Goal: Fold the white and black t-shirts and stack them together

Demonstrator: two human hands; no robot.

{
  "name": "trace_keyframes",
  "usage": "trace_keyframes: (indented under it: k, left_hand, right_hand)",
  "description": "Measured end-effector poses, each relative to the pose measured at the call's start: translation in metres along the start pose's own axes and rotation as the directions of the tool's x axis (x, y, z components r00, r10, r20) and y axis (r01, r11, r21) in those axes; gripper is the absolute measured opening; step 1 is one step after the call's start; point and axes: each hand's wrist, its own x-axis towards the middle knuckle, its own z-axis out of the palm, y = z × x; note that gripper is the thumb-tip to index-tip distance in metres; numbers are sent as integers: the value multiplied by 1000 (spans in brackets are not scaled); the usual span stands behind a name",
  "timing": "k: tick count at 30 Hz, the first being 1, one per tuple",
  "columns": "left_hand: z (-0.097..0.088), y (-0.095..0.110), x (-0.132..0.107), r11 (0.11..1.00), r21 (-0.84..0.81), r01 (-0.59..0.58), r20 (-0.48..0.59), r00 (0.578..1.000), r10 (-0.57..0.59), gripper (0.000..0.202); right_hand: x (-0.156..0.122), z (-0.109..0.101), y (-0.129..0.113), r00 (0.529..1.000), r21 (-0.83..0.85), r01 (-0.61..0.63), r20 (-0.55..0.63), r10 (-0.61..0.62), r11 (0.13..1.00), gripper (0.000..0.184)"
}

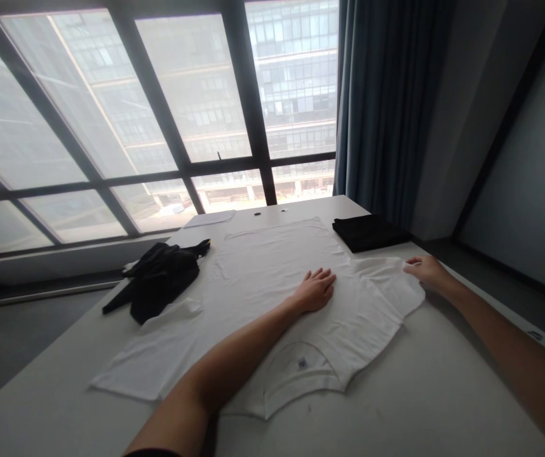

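A white T-shirt (263, 273) lies spread on the white table, its neckline and small label towards me and its hem at the far side. My left hand (315, 291) rests flat on the shirt's upper body, fingers spread. At the right, my right hand (429, 273) pinches the end of the sleeve between thumb and fingers. That sleeve is wrinkled and partly lifted. The other sleeve lies out to the left, and my left forearm covers part of the shirt near the shoulder.
A crumpled black garment (165, 276) lies on the table (420, 393) at the left. Folded black cloth (370, 232) sits at the far right edge. Something flat and white (210, 218) lies at the far left. Beyond are large windows (187, 89) and a blue curtain (382, 108).
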Motion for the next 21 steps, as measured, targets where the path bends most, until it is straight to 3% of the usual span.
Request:
trace_keyframes:
  k: [3,5,7,9,11,13,16,21]
  left_hand:
    - [3,3,4,974,-219,-51,-118,993,26,50]
    - [6,8,8,880,-468,-84,-190,982,-8,46]
    - [7,13,11,689,-718,-93,-184,981,-60,42]
    - [7,16,13,445,-893,-69,-112,991,-71,46]
    - [6,17,13,229,-973,-23,-37,998,-57,51]
    - [3,16,12,88,-996,19,14,998,-57,51]
    - [0,15,11,-11,-998,56,57,995,-78,51]
    - [-2,17,10,-48,-995,84,89,990,-109,58]
  right_hand:
    - [-11,1,-21,1000,242,-22,13,19,970,30]
    - [-19,3,-32,999,388,12,29,-26,922,33]
    - [-27,6,-43,995,496,48,57,-87,867,37]
    - [-36,10,-52,986,541,87,71,-149,837,41]
    - [-46,15,-60,979,548,115,78,-188,828,43]
    - [-56,21,-68,976,574,119,84,-203,810,44]
    - [-70,30,-79,969,622,161,47,-242,766,43]
    - [-91,44,-91,924,571,318,-6,-383,757,38]
